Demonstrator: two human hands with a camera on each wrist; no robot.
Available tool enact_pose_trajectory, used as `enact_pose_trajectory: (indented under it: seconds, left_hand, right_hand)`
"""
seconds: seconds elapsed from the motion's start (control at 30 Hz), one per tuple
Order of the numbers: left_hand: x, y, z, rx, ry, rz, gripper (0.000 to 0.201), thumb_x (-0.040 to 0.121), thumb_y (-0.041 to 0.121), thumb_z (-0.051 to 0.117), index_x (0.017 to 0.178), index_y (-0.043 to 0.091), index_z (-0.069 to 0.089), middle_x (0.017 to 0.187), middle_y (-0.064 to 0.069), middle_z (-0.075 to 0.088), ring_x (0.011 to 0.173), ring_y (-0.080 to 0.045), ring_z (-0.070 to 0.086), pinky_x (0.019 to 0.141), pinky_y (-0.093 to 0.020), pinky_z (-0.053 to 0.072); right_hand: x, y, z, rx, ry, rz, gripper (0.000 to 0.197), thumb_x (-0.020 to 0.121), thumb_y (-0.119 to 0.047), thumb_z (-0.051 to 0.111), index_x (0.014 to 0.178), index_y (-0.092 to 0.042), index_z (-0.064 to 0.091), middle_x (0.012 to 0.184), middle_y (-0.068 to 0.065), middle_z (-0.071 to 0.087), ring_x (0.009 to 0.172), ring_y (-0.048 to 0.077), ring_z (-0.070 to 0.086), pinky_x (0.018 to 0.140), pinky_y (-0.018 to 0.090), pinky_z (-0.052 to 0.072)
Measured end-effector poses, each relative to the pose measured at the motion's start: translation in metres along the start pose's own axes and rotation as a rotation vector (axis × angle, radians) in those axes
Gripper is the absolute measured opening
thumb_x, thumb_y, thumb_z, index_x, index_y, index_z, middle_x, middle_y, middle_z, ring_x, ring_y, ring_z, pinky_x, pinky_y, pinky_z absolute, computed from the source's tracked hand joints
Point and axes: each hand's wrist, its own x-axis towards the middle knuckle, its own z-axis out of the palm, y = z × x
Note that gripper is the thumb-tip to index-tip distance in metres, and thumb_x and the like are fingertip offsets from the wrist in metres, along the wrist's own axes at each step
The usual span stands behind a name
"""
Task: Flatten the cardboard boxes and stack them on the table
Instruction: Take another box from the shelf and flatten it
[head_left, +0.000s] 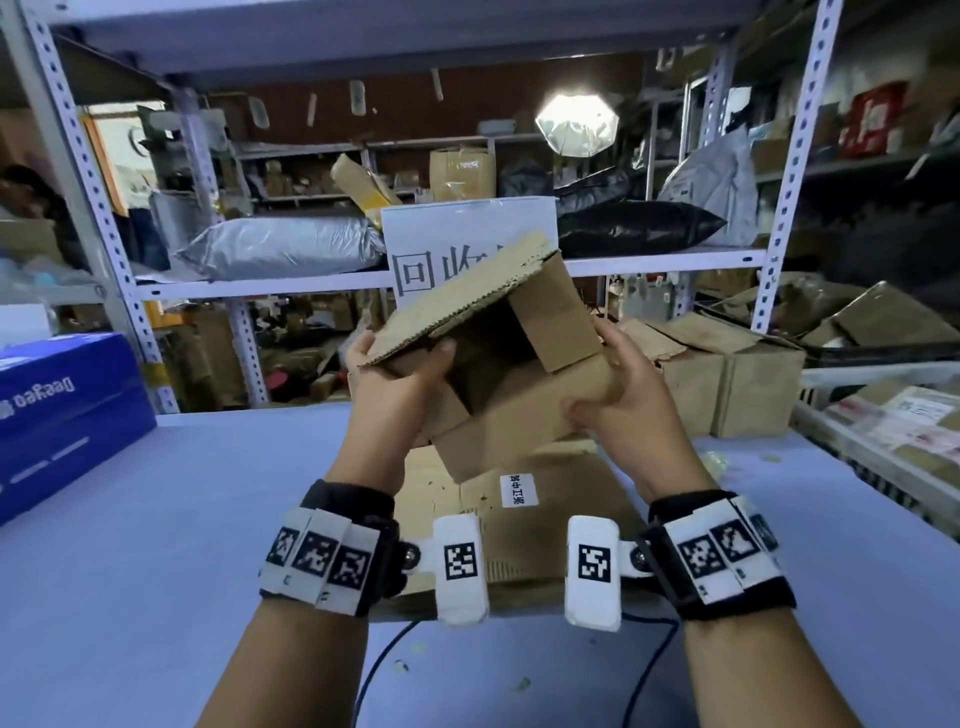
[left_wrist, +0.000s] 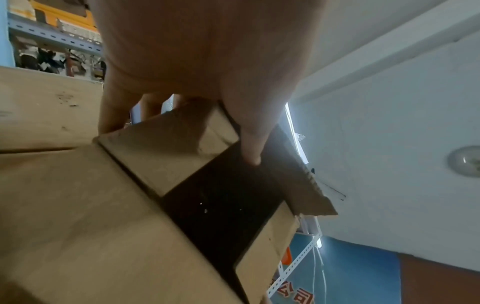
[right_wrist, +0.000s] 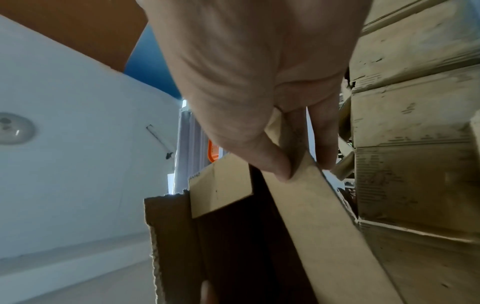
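Observation:
Both hands hold a small brown cardboard box (head_left: 511, 410) in the air above the table, its open end toward me and its flaps spread. My left hand (head_left: 400, 371) grips the box's left edge, thumb inside the opening, under the torn long flap (head_left: 457, 296). In the left wrist view the thumb (left_wrist: 250, 148) lies on the dark inside of the box (left_wrist: 78, 216). My right hand (head_left: 618, 387) grips the right side, and in the right wrist view its thumb and fingers (right_wrist: 275, 164) pinch a wall of the box (right_wrist: 319, 216). A flattened box (head_left: 524, 525) lies on the table below.
The blue table (head_left: 182, 519) carries a blue carton (head_left: 57, 410) at the left and a white crate of parcels (head_left: 883, 431) at the right. Brown boxes (head_left: 727, 374) stand behind the table's far right. Metal shelving (head_left: 784, 171) with bags rises beyond. A cable (head_left: 384, 670) trails near me.

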Motion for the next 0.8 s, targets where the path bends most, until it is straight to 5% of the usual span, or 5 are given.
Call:
enact_pose_trajectory:
  seconds: [0.3,0.4,0.53,0.7,0.8]
  left_hand:
    - [-0.008,-0.004,-0.012,0.125,-0.043,0.189,0.080,0.078,-0.003,0.072,0.142,0.021,0.031,0.131,0.001,0.052,0.120,-0.010,0.055,0.110,-0.046,0.046]
    - [-0.015,0.000,-0.019,0.173,-0.204,0.182,0.088,0.067,0.010,0.065,0.143,0.042,0.036,0.144,-0.001,0.046,0.130,-0.020,0.051,0.110,-0.043,0.047]
    - [-0.016,0.000,-0.028,0.178,-0.409,0.172,0.089,0.066,0.005,0.056,0.139,0.055,0.044,0.143,0.010,0.054,0.121,-0.014,0.060,0.098,-0.029,0.052]
    - [-0.008,-0.001,-0.050,0.090,-0.369,0.138,0.091,0.059,-0.001,0.045,0.140,0.040,0.050,0.143,0.008,0.057,0.128,-0.014,0.056,0.078,-0.024,0.051]
    - [-0.004,-0.003,-0.061,0.042,-0.307,0.148,0.082,0.066,0.003,0.051,0.139,0.042,0.051,0.133,0.004,0.060,0.106,-0.024,0.062,0.065,-0.031,0.053]
  right_hand:
    - [-0.003,-0.010,0.013,-0.314,0.082,-0.063,0.068,0.070,-0.037,0.085,0.120,-0.041,0.039,0.098,-0.038,0.054,0.090,-0.022,0.054,0.076,0.024,0.052]
    - [-0.002,-0.010,0.015,-0.331,0.130,-0.006,0.083,0.067,-0.049,0.085,0.132,-0.035,0.036,0.117,-0.021,0.058,0.104,0.004,0.058,0.082,0.031,0.047]
    - [-0.002,-0.005,0.010,-0.399,0.214,0.006,0.064,0.075,-0.039,0.080,0.127,-0.026,0.046,0.115,-0.001,0.070,0.105,0.026,0.064,0.079,0.034,0.048]
    - [0.001,-0.012,0.004,-0.335,-0.018,0.040,0.052,0.073,-0.029,0.059,0.124,-0.039,0.061,0.108,-0.016,0.070,0.098,0.007,0.062,0.082,0.033,0.051]
    - [0.004,-0.012,0.003,-0.195,-0.014,0.078,0.035,0.089,-0.016,0.050,0.087,-0.044,0.071,0.078,-0.023,0.070,0.075,-0.003,0.062,0.067,0.029,0.045]
